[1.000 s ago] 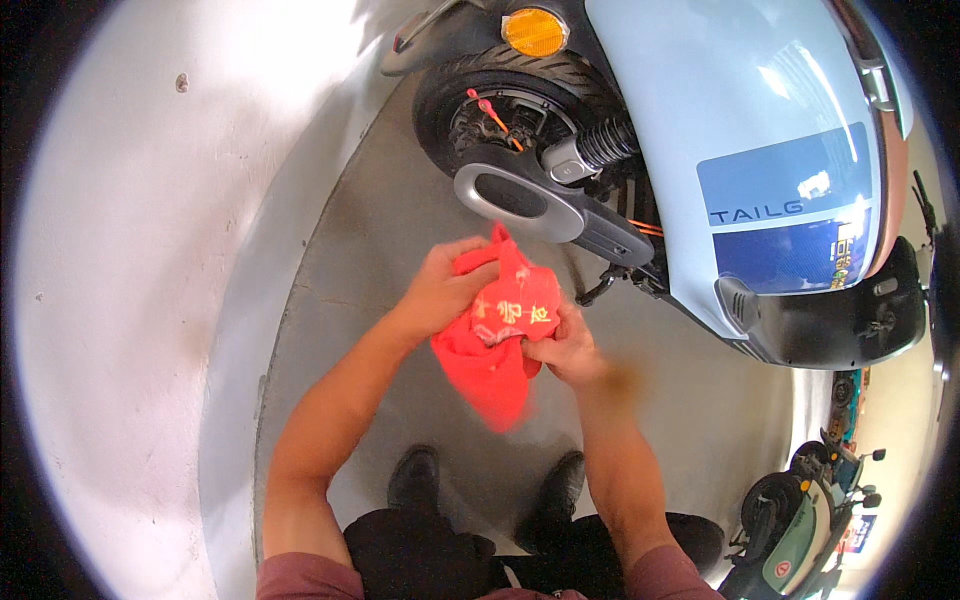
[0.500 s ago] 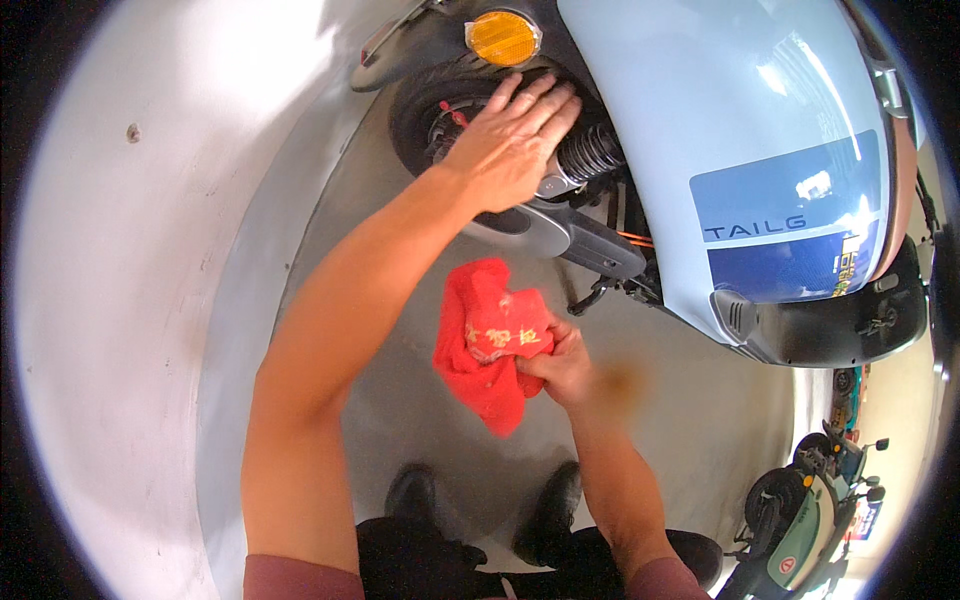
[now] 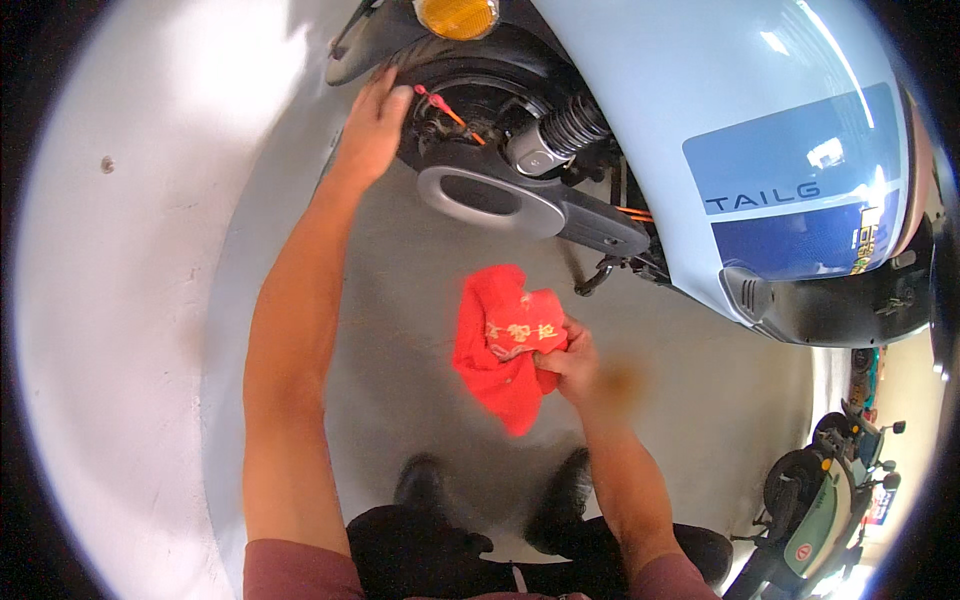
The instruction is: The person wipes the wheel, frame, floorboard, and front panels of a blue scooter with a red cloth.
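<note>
My left hand (image 3: 375, 135) reaches up to the outer edge of the scooter's rear wheel (image 3: 470, 85). Its fingers are stretched out and appear to rest against the tyre, slightly blurred. In my right hand (image 3: 572, 362), a bunched red cloth (image 3: 510, 385) with yellow stitched characters hangs over the floor, pinched between thumb and fingers. Beside the wheel are a black coiled shock absorber (image 3: 573, 127), a grey swingarm cover (image 3: 545, 215) and an orange cable with red ends (image 3: 450, 112). The light blue scooter body (image 3: 640, 70) fills the upper right.
A white wall (image 3: 130, 300) runs along the left, close to my left arm. Above the wheel, an orange reflector (image 3: 457, 15) sits on the black mudguard. The scooter's stand (image 3: 597, 278) juts down near the cloth. A green scooter (image 3: 820, 510) is parked at the lower right.
My left hand has moved left from in front of the wheel to its outer edge, uncovering the hub and cable. The view has shifted slightly; my right hand still grips the cloth.
</note>
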A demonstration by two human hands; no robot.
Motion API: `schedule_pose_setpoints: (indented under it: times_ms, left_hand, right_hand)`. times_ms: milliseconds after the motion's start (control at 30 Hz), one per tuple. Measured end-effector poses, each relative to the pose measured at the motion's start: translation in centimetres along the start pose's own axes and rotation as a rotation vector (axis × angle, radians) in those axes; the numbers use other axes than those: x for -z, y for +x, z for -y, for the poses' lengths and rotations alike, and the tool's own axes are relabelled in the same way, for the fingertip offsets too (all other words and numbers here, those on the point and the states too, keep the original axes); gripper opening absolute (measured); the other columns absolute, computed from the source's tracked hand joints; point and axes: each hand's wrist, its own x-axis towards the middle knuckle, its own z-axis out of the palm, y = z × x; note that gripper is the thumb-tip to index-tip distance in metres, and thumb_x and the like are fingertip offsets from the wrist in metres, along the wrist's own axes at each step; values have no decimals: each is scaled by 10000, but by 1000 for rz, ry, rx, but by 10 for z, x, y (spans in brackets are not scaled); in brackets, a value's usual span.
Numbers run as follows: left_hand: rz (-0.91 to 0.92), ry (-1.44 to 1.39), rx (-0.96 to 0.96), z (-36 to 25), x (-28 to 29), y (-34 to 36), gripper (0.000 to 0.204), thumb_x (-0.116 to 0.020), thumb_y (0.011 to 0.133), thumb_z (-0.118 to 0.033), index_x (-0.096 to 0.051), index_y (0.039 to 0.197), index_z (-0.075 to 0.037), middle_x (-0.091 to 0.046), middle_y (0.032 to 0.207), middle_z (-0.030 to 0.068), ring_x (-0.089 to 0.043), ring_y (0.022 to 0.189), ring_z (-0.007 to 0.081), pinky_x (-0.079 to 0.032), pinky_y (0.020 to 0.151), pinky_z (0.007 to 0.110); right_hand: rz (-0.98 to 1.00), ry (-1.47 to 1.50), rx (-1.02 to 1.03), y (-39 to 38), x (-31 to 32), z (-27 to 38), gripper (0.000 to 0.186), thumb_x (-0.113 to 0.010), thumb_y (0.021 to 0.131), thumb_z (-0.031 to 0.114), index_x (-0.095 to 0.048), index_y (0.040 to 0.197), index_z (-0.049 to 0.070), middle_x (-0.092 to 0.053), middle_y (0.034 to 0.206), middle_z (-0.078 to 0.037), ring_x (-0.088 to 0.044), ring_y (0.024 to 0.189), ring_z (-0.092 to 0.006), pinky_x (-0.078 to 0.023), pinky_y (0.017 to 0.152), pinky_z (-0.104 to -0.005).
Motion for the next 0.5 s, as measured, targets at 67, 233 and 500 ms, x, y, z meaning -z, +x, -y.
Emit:
schedule_pose_setpoints:
  times_ms: [67,233,500]
  left_hand:
    - [163,-170,435,48,18,-14,667,-468,1061,-529,-544,1463,-3,-548,1501,203,-495,1409,313,-349,1180,424]
    - [125,-177,696,110,22,-80,570,-545,1029,-437,-605,1372,15,-688,1295,182,-633,1240,300,-444,1085,406]
    - [-141,-163,311,43,3,-101,396,-649,958,-113,-607,1331,13,-709,1232,203,-691,1137,290,-519,996,390]
  right_hand:
    - [24,89,0,1,-5,-2,647,-756,745,-71,-628,1372,27,-699,1182,5,-650,1052,-116,-525,970,-318]
    - [24,-144,-27,-2,-14,5,589,-771,773,-21,-639,1346,28,-697,1164,0,-639,1043,-106,-525,946,-306]
    - [-167,-258,57,3,-9,10,487,-778,826,36,-643,1294,14,-703,1133,-21,-640,1010,-112,-529,920,-316]
